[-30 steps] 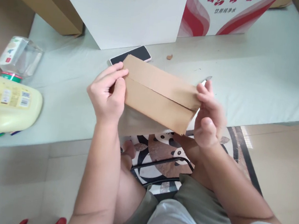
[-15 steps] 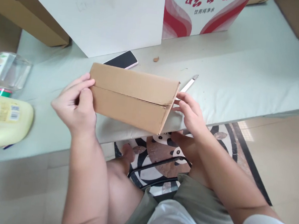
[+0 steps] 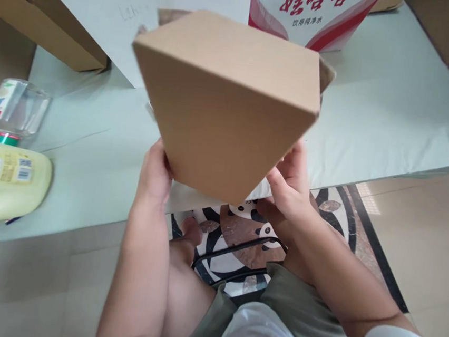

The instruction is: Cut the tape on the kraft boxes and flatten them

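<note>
Though edgewise before — cardboard box [image 3: 223, 120] broadside now

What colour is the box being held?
The box is light brown, best seen in the head view.

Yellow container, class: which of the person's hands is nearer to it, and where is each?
Left. The left hand, at the left edge of the cardboard box, is to the right of the yellow container; the right hand, at the box's right edge, is farther away.
</note>
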The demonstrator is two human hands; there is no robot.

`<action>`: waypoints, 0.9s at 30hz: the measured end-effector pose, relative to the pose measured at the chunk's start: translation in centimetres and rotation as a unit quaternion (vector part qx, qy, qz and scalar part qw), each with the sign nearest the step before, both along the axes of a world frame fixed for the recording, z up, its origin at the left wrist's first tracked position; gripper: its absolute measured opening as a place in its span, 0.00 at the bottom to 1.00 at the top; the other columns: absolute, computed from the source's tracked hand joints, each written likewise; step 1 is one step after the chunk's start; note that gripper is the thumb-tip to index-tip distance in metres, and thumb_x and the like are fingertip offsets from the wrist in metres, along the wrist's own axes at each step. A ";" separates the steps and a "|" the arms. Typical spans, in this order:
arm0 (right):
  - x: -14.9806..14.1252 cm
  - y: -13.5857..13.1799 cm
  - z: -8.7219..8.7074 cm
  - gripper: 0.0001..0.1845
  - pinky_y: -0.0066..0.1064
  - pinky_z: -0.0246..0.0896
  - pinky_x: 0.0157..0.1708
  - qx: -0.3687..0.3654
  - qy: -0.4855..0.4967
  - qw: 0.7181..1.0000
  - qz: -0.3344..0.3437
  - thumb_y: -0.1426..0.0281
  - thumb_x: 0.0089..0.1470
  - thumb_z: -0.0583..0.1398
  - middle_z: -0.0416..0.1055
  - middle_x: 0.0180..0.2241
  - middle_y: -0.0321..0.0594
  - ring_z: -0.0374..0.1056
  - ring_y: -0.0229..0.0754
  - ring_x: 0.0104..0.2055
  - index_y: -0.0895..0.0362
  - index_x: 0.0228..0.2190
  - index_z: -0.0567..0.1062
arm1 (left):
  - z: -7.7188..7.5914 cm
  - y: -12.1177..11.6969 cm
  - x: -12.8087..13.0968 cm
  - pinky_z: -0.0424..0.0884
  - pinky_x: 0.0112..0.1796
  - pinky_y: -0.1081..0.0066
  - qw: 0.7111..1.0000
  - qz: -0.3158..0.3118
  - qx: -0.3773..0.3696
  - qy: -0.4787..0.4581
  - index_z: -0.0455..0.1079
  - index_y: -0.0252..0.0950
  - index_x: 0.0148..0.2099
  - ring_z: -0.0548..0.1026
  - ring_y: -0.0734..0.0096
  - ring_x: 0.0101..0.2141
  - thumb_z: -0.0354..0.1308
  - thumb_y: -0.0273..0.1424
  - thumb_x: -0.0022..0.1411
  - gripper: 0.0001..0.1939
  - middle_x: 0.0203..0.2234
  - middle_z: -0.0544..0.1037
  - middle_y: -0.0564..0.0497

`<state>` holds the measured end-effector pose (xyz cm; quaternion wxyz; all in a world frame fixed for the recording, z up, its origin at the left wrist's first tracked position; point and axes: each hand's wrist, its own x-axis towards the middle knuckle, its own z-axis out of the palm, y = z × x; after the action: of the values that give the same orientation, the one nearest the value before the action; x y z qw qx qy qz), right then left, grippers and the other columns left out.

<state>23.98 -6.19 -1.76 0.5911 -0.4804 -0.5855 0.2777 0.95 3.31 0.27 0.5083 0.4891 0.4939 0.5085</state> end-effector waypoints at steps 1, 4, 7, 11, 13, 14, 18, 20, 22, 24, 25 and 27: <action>0.0 0.0 -0.1 0.39 0.52 0.64 0.68 -0.008 0.011 1.000 0.018 0.48 0.64 0.57 0.46 0.76 0.38 0.55 0.48 0.74 0.37 0.69 0.48 | 0.0 -0.1 0.4 0.78 0.45 0.60 1.000 -0.015 -0.017 -0.011 0.76 0.39 0.38 0.80 0.56 0.47 0.56 0.46 0.65 0.17 0.34 0.83 0.49; 0.1 0.1 -0.5 0.43 0.51 0.65 0.67 -0.020 0.028 0.998 0.051 0.47 0.63 0.57 0.37 0.77 0.37 0.53 0.48 0.75 0.35 0.71 0.43 | -0.2 -0.3 0.8 0.78 0.49 0.58 0.997 -0.062 -0.033 -0.021 0.78 0.40 0.42 0.80 0.53 0.52 0.53 0.59 0.63 0.28 0.36 0.83 0.46; 0.2 0.0 -0.8 0.44 0.51 0.68 0.65 -0.042 0.020 0.998 0.049 0.45 0.63 0.56 0.36 0.78 0.36 0.55 0.50 0.75 0.35 0.71 0.42 | -1.0 -0.3 0.0 0.76 0.54 0.56 0.993 -0.110 -0.030 -0.017 0.79 0.39 0.43 0.78 0.51 0.55 0.47 0.68 0.60 0.39 0.38 0.84 0.41; 0.5 -0.1 -1.0 0.41 0.53 0.67 0.65 -0.037 0.003 0.998 0.044 0.44 0.64 0.54 0.35 0.78 0.32 0.55 0.51 0.75 0.33 0.71 0.45 | -2.3 -0.2 -1.1 0.77 0.53 0.56 0.995 -0.094 -0.044 0.001 0.79 0.41 0.49 0.81 0.52 0.53 0.51 0.64 0.63 0.35 0.42 0.84 0.41; 0.5 -0.2 -1.0 0.38 0.54 0.64 0.67 -0.028 -0.013 0.999 0.040 0.45 0.64 0.54 0.35 0.78 0.29 0.46 0.52 0.78 0.34 0.70 0.50 | -2.7 -0.1 -1.3 0.80 0.47 0.58 0.995 -0.072 -0.065 0.004 0.79 0.41 0.47 0.83 0.52 0.48 0.55 0.63 0.62 0.32 0.39 0.84 0.43; 0.5 -0.3 -0.9 0.36 0.55 0.62 0.69 -0.027 -0.024 0.999 0.037 0.46 0.64 0.54 0.36 0.78 0.29 0.42 0.51 0.79 0.35 0.69 0.53 | -2.8 -0.1 -1.2 0.81 0.44 0.59 0.995 -0.064 -0.080 0.003 0.79 0.41 0.45 0.83 0.52 0.45 0.56 0.62 0.61 0.31 0.37 0.84 0.43; 0.2 -0.6 -0.1 0.31 0.60 0.56 0.71 0.003 -0.057 0.998 0.019 0.46 0.64 0.54 0.43 0.76 0.29 0.38 0.52 0.79 0.35 0.66 0.60 | -1.9 -0.7 -0.1 0.81 0.34 0.61 0.984 -0.072 -0.162 -0.009 0.79 0.39 0.44 0.83 0.55 0.37 0.59 0.59 0.62 0.28 0.34 0.84 0.44; 0.2 -0.6 0.3 0.29 0.64 0.51 0.72 0.023 -0.064 0.998 0.006 0.45 0.64 0.54 0.46 0.75 0.29 0.41 0.54 0.79 0.35 0.64 0.64 | -1.1 -1.2 0.7 0.81 0.32 0.61 0.973 -0.107 -0.203 -0.004 0.80 0.38 0.45 0.83 0.56 0.35 0.61 0.53 0.63 0.24 0.36 0.85 0.44; 0.5 -0.6 0.5 0.30 0.65 0.46 0.73 0.032 -0.073 0.997 -0.009 0.42 0.63 0.52 0.49 0.74 0.28 0.42 0.55 0.79 0.35 0.62 0.66 | -0.6 -1.8 1.4 0.80 0.31 0.62 0.963 -0.153 -0.221 0.023 0.82 0.38 0.43 0.82 0.56 0.35 0.64 0.48 0.62 0.19 0.38 0.85 0.42; 0.9 -0.5 0.6 0.33 0.66 0.44 0.73 0.037 -0.095 0.995 -0.011 0.38 0.61 0.50 0.49 0.74 0.28 0.42 0.56 0.78 0.36 0.61 0.67 | -0.4 -2.2 1.9 0.80 0.33 0.61 0.960 -0.189 -0.195 0.071 0.83 0.38 0.42 0.83 0.55 0.37 0.67 0.44 0.59 0.15 0.40 0.86 0.43; 1.1 -0.4 0.6 0.35 0.66 0.43 0.74 0.040 -0.110 0.993 -0.002 0.37 0.60 0.49 0.49 0.74 0.29 0.43 0.57 0.78 0.37 0.61 0.67 | -0.5 -2.3 2.1 0.81 0.35 0.60 0.962 -0.194 -0.169 0.095 0.83 0.39 0.42 0.83 0.54 0.39 0.67 0.42 0.59 0.14 0.41 0.86 0.43; 1.5 -0.2 0.6 0.36 0.66 0.42 0.74 0.046 -0.144 0.988 0.029 0.37 0.59 0.50 0.49 0.74 0.34 0.44 0.59 0.78 0.40 0.61 0.67 | -0.7 -2.3 2.1 0.81 0.42 0.57 0.974 -0.159 -0.100 0.125 0.82 0.40 0.44 0.83 0.52 0.44 0.67 0.41 0.60 0.14 0.44 0.85 0.44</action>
<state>25.46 -6.42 -1.18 0.5142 -0.4706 -0.6899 0.1953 3.08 1.00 -0.47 0.5632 0.5680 0.5178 0.3033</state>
